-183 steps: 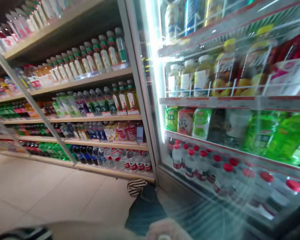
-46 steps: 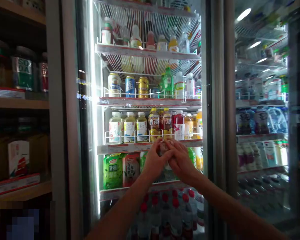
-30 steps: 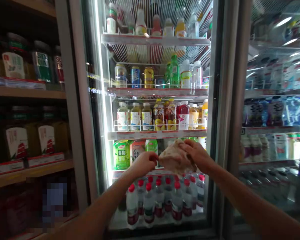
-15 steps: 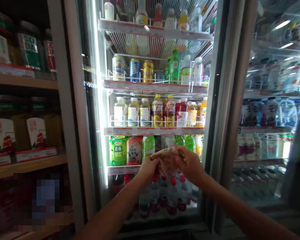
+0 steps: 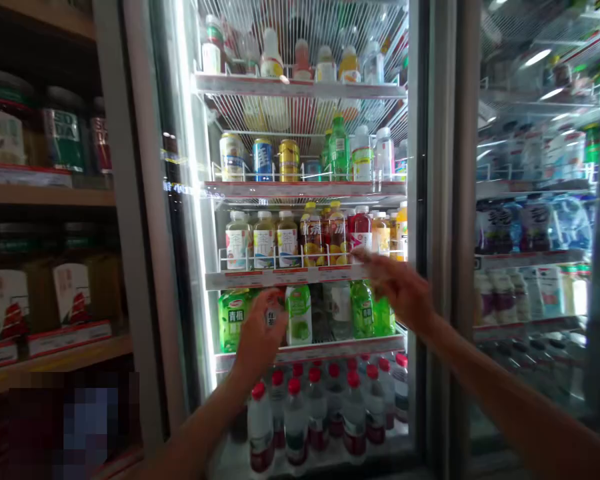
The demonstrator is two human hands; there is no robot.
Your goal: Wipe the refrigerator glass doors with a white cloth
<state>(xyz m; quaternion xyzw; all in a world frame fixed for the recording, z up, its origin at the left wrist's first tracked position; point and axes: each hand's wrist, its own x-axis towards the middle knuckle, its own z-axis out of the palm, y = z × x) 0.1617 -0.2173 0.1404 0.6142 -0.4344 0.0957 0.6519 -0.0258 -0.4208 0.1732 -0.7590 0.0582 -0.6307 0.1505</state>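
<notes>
My left hand (image 5: 261, 330) is raised before the lower shelf with its fingers curved and apart, holding nothing I can see. It partly covers a red-labelled tea bottle (image 5: 271, 319), and a green-and-white bottle (image 5: 299, 317) stands just right of its fingers. My right hand (image 5: 403, 287) is higher, its fingers stretched leftward and slightly blurred, with nothing visible in them. Its fingertips overlap the shelf edge below a red drink bottle (image 5: 361, 233). Behind and below it are green bottles (image 5: 363, 312). Whether either hand touches anything, I cannot tell.
Around the hands is a lit drinks cooler with wire shelves and a price rail (image 5: 280, 279). Red-capped bottles (image 5: 295, 427) fill its bottom. A metal door frame (image 5: 443, 200) separates another cooler on the right. Wooden shelves (image 5: 45, 195) with large bottles stand left.
Both hands held a crumpled pinkish-brown cloth together; it is no longer visible. They have moved apart, the left leftward, the right up and rightward. The shelves sit lower in view.
</notes>
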